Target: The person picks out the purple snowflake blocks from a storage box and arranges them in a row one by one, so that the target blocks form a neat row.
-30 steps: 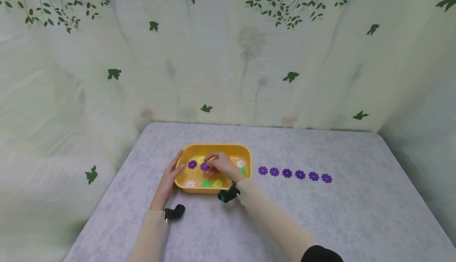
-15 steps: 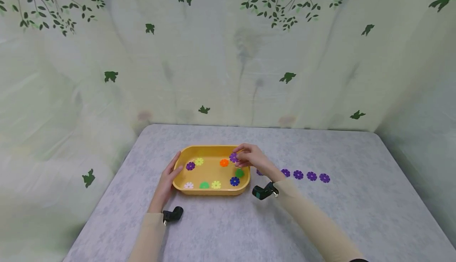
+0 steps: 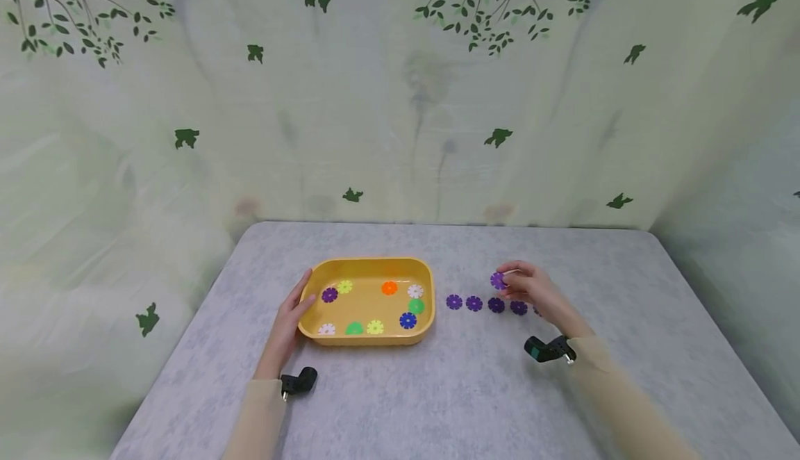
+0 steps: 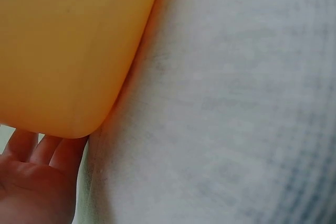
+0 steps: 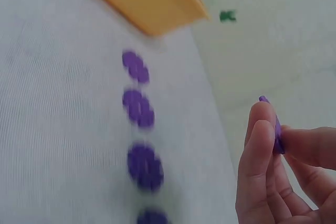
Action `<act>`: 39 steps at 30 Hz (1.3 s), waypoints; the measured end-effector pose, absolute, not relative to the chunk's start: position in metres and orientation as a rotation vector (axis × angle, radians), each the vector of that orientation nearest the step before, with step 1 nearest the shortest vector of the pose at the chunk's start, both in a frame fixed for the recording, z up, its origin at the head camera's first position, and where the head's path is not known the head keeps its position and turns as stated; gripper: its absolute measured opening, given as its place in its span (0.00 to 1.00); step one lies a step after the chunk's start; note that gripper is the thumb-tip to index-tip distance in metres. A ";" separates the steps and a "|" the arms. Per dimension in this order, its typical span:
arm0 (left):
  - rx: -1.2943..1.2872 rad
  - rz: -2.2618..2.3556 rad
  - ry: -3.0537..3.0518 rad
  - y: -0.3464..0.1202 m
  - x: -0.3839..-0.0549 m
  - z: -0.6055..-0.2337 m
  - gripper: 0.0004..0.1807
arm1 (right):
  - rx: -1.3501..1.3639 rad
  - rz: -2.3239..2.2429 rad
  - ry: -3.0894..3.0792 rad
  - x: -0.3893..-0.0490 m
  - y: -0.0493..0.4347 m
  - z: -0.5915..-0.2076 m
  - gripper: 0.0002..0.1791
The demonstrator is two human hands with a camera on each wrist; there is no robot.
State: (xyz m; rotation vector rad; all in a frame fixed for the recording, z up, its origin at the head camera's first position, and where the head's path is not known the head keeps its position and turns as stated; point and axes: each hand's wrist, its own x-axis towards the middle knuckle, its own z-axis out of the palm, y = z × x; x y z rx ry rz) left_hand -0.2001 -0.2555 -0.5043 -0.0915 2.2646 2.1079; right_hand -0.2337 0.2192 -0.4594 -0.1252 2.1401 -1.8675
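In the head view my right hand (image 3: 532, 292) pinches a purple flower-shaped disc (image 3: 498, 281) between thumb and fingertips, above a row of similar discs. The right wrist view shows this disc (image 5: 278, 132) edge-on between the fingers. Along the row, purple discs (image 3: 473, 304) lie on the table, the right end hidden behind the hand. My left hand (image 3: 288, 324) grips the left end of a yellow tray (image 3: 365, 340), thumb at the rim and fingers along the outer wall. Inside are a purple disc (image 3: 329, 294), an orange one (image 3: 389, 288) and a blue one (image 3: 407, 320).
Also in the tray are white discs (image 3: 415, 291), green discs (image 3: 416, 306) and yellow discs (image 3: 375, 327). The grey table (image 3: 387, 404) ends at a pale curtain (image 3: 387, 112) printed with leaves and branches, which also hangs along both sides.
My right hand has picked a purple disc out of the tray and carried it right, over the rim, to above the row. The left hand keeps its place at the tray.
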 end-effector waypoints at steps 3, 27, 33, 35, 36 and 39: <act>-0.088 2.107 2.265 -0.257 -0.200 -0.505 0.32 | -0.055 -1.860 2.188 -0.227 0.248 -0.463 0.21; -0.126 2.107 2.244 -0.257 -0.195 -0.502 0.32 | 0.223 -1.632 2.429 -0.186 0.353 -0.500 0.21; -0.124 2.136 2.193 -0.250 -0.189 -0.484 0.31 | 0.250 -1.568 2.508 -0.186 0.350 -0.496 0.21; -0.112 2.136 2.193 -0.249 -0.188 -0.480 0.31 | 0.254 -1.580 2.504 -0.187 0.348 -0.493 0.21; -0.108 2.134 2.195 -0.248 -0.188 -0.479 0.31 | 0.248 -1.586 2.502 -0.187 0.346 -0.490 0.21; -0.111 2.136 2.190 -0.248 -0.190 -0.482 0.31 | 0.218 -1.629 2.471 -0.190 0.338 -0.482 0.23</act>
